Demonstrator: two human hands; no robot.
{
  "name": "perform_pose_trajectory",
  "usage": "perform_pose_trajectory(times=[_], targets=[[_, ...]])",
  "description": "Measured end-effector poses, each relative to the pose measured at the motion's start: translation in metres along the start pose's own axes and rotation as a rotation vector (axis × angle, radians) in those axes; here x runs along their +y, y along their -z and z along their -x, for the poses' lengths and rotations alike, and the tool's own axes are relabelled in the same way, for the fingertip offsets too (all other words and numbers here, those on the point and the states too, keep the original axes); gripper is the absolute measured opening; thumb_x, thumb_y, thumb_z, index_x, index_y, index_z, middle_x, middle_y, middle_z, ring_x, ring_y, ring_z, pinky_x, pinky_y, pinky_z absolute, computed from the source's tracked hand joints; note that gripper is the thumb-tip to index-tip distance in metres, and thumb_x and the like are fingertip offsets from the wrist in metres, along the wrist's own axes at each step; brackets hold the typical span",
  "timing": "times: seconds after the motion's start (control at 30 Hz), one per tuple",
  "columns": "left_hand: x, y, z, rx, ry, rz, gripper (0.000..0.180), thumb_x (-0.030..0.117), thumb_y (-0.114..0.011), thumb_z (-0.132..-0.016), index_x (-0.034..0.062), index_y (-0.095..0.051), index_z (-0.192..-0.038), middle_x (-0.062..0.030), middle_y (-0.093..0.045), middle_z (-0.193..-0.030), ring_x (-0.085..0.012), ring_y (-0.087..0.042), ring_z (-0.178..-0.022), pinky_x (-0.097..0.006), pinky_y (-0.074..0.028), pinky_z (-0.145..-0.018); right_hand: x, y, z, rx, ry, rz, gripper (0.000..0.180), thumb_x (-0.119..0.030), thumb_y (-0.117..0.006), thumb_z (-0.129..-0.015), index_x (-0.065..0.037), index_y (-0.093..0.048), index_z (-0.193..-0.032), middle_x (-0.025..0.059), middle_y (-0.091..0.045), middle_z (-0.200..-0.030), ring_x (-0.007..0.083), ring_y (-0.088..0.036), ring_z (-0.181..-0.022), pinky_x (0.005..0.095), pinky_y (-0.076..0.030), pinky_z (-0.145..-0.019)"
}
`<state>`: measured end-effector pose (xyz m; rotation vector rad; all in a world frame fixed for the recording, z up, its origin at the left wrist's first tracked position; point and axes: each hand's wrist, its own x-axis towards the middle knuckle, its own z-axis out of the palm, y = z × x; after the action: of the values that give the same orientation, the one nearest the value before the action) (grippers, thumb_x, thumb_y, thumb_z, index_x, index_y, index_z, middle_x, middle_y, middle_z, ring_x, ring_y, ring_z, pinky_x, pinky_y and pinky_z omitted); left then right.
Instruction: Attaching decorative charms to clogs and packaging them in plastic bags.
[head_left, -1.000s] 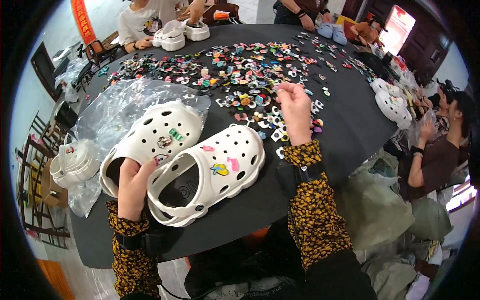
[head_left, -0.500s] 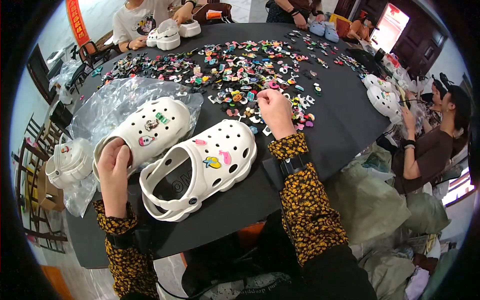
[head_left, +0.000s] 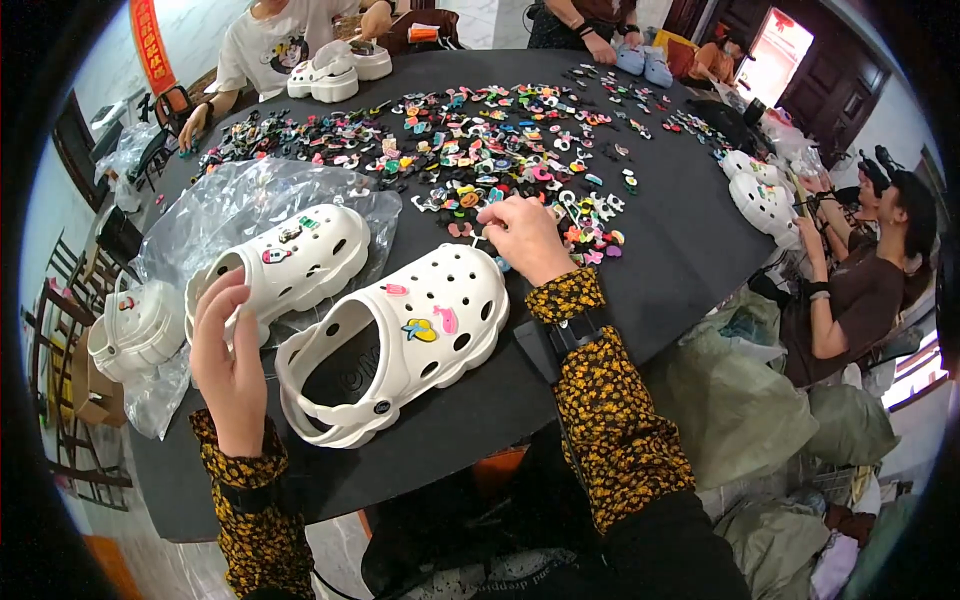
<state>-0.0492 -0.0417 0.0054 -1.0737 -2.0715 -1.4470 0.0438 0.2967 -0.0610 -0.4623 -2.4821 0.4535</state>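
Closest to me, a white clog lies on the black table with pink and yellow shoe charms on its upper. To its left rests a second white clog, with a pink-and-white bottle charm and other small charms in its holes. My left hand is raised beside that clog's heel opening, fingers apart and holding nothing. Just beyond the near clog's toe, my right hand is pinched at the edge of a heap of shoe charms. A small pale bit shows by its fingertips, too small to name.
A clear plastic bag spreads under the left clog. Another white clog stands at the table's left edge. Across the table, a person has white clogs; another handles blue clogs. Green sacks sit at right.
My left hand has let go of the left clog, which now lies lower on the bag. My right hand has moved left, toward the near clog's toe.
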Motion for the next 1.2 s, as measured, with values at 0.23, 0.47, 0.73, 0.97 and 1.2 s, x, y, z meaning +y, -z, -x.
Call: perform_pose_trajectory(times=[0.23, 0.47, 0.73, 0.97, 1.2], targets=[[0.054, 0.003, 0.011, -0.279, -0.212, 0.004, 0.018, -0.009, -0.053, -0.077, -0.0035, -0.058, -0.092, -0.0174, -0.064, -0.096, -0.0269, -0.061, -0.086, -0.033, -0.048, -0.077, -0.014, -0.003, 0.000, -0.050, 0.021, 0.091, 0.015, -0.017, -0.060, -0.076, -0.019, -0.072, -0.086, 0.0076, -0.062, -0.092, 0.0285, -0.053, -0.098, 0.0414, -0.038, -0.084], [0.047, -0.011, 0.018, -0.380, -0.242, 0.039, 0.017, -0.008, -0.059, -0.075, -0.0016, -0.060, -0.090, -0.0142, -0.063, -0.083, -0.0276, -0.060, -0.071, -0.032, -0.047, -0.065, -0.008, -0.010, 0.001, 0.001, 0.034, 0.083, 0.013, -0.017, -0.059, -0.078, -0.013, -0.068, -0.086, 0.0078, -0.061, -0.091, 0.0292, -0.054, -0.092, 0.0427, -0.040, -0.081], [0.050, -0.017, 0.016, -0.484, -0.338, -0.107, 0.012, 0.000, -0.065, -0.071, 0.0034, -0.062, -0.082, -0.0075, -0.062, -0.069, -0.0244, -0.058, -0.062, -0.034, -0.042, -0.058, -0.012, -0.005, 0.002, -0.069, -0.004, 0.106, 0.010, -0.014, -0.061, -0.078, -0.013, -0.067, -0.087, 0.0085, -0.059, -0.095, 0.0275, -0.052, -0.099, 0.0411, -0.038, -0.084], [0.053, -0.017, 0.014, -0.526, -0.322, -0.138, 0.010, 0.004, -0.066, -0.071, 0.0052, -0.062, -0.080, -0.0055, -0.061, -0.066, -0.0232, -0.058, -0.061, -0.034, -0.041, -0.058, -0.007, -0.021, -0.004, 0.124, 0.184, 0.017, 0.012, -0.018, -0.060, -0.079, -0.017, -0.068, -0.088, 0.0010, -0.060, -0.096, 0.0254, -0.051, -0.097, 0.0395, -0.037, -0.082], [0.052, -0.016, 0.014, -0.539, -0.304, -0.135, 0.010, 0.005, -0.066, -0.072, 0.0061, -0.062, -0.080, -0.0052, -0.060, -0.066, -0.0232, -0.058, -0.061, -0.034, -0.040, -0.059, -0.014, -0.008, -0.004, -0.098, 0.166, 0.045, 0.013, -0.022, -0.062, -0.077, -0.019, -0.068, -0.088, -0.0023, -0.061, -0.097, 0.0224, -0.051, -0.098, 0.0392, -0.033, -0.084]])
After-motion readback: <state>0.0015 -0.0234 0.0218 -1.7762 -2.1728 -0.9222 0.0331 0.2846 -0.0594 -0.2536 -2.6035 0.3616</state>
